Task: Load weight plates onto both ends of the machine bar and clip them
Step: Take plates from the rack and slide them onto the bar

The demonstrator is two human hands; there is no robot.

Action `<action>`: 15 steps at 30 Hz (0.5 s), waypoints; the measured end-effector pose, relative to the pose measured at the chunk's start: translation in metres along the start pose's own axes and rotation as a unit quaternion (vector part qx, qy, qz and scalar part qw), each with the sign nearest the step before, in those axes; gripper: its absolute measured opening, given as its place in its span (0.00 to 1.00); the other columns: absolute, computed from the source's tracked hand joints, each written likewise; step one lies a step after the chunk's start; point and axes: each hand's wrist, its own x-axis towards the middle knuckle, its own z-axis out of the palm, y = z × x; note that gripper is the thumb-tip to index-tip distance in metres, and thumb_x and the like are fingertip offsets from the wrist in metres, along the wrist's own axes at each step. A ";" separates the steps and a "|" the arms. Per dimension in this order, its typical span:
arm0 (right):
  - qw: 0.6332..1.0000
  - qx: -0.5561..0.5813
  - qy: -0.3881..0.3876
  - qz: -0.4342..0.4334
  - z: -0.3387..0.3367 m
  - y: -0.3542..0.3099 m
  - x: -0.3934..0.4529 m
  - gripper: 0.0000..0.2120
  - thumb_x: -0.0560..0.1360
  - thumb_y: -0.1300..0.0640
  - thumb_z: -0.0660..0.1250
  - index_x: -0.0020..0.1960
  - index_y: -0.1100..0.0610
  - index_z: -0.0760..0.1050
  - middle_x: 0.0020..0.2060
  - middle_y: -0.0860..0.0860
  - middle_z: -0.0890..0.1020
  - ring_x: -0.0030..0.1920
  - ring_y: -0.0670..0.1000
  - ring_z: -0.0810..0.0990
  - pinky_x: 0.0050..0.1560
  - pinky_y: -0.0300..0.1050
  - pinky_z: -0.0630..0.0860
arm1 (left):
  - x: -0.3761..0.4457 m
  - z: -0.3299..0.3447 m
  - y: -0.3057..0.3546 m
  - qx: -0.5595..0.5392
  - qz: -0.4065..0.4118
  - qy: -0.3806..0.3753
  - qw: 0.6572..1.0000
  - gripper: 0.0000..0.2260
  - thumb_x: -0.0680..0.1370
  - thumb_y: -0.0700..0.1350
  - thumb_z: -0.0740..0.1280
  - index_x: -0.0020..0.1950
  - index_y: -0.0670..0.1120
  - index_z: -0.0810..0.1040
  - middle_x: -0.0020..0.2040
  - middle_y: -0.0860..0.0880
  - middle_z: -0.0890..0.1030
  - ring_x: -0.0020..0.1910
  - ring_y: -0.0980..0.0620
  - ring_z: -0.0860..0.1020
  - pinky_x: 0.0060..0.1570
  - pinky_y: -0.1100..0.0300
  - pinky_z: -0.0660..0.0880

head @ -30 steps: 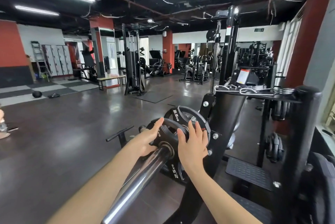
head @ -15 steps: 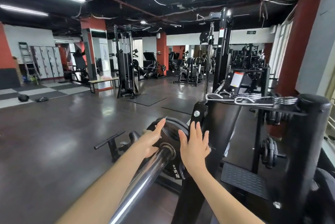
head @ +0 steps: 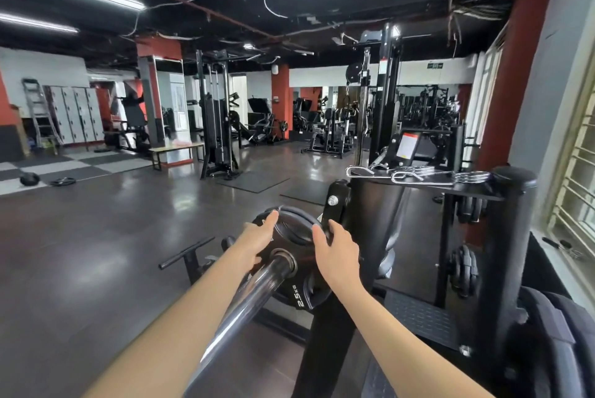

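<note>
The shiny bar (head: pixel 244 304) ran forward between both arms. Just past it, the left hand (head: pixel 257 236) and right hand (head: pixel 336 248) pressed flat, fingers straight, on the weight plate (head: pixel 299 281). Clips (head: pixel 418 173) lay farther, nearer the right hand.

A black weight plate (head: pixel 297 272) marked 2.5 kg sits upright on the chrome machine bar (head: pixel 248 304), which runs through its centre hole. Silver spring clips (head: pixel 418 173) lie on the black shelf (head: pixel 473 193) behind, well apart from the plate.
</note>
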 end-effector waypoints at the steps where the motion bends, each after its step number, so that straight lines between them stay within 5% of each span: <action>1: 1.000 0.015 0.009 0.002 -0.007 0.001 -0.003 0.26 0.81 0.43 0.59 0.75 0.54 0.68 0.71 0.55 0.74 0.72 0.59 0.68 0.73 0.60 0.64 | -0.006 0.004 0.004 0.008 0.018 0.026 0.999 0.38 0.80 0.62 0.63 0.79 0.40 0.56 0.75 0.39 0.67 0.71 0.39 0.70 0.70 0.45 0.70; 6: 0.996 0.070 0.009 0.056 -0.055 0.011 -0.024 0.16 0.81 0.49 0.60 0.64 0.55 0.77 0.56 0.50 0.82 0.56 0.53 0.79 0.58 0.50 0.75 | -0.054 0.022 0.014 0.128 0.161 0.170 0.964 0.20 0.80 0.50 0.64 0.69 0.42 0.73 0.68 0.38 0.72 0.68 0.39 0.71 0.67 0.51 0.69; 8: 0.993 0.094 -0.001 0.077 -0.078 0.020 -0.037 0.13 0.80 0.51 0.61 0.58 0.54 0.79 0.51 0.49 0.83 0.52 0.51 0.80 0.54 0.48 0.76 | -0.074 0.033 0.013 0.171 0.240 0.173 0.940 0.14 0.80 0.48 0.63 0.63 0.45 0.78 0.64 0.41 0.76 0.65 0.40 0.73 0.63 0.51 0.71; 11: 0.980 0.171 0.008 0.100 -0.117 0.040 -0.060 0.10 0.80 0.56 0.62 0.49 0.56 0.82 0.45 0.51 0.86 0.48 0.51 0.82 0.56 0.52 0.78 | -0.105 0.060 0.004 0.226 0.267 0.053 0.935 0.12 0.80 0.48 0.61 0.53 0.46 0.83 0.56 0.43 0.83 0.57 0.41 0.80 0.57 0.52 0.76; 15: 0.957 0.241 0.052 0.152 -0.176 0.073 -0.085 0.10 0.82 0.58 0.59 0.49 0.57 0.79 0.43 0.52 0.85 0.43 0.49 0.82 0.50 0.47 0.75 | -0.152 0.111 -0.010 0.155 0.232 -0.098 0.955 0.11 0.70 0.52 0.62 0.39 0.50 0.83 0.42 0.48 0.86 0.45 0.44 0.84 0.51 0.48 0.80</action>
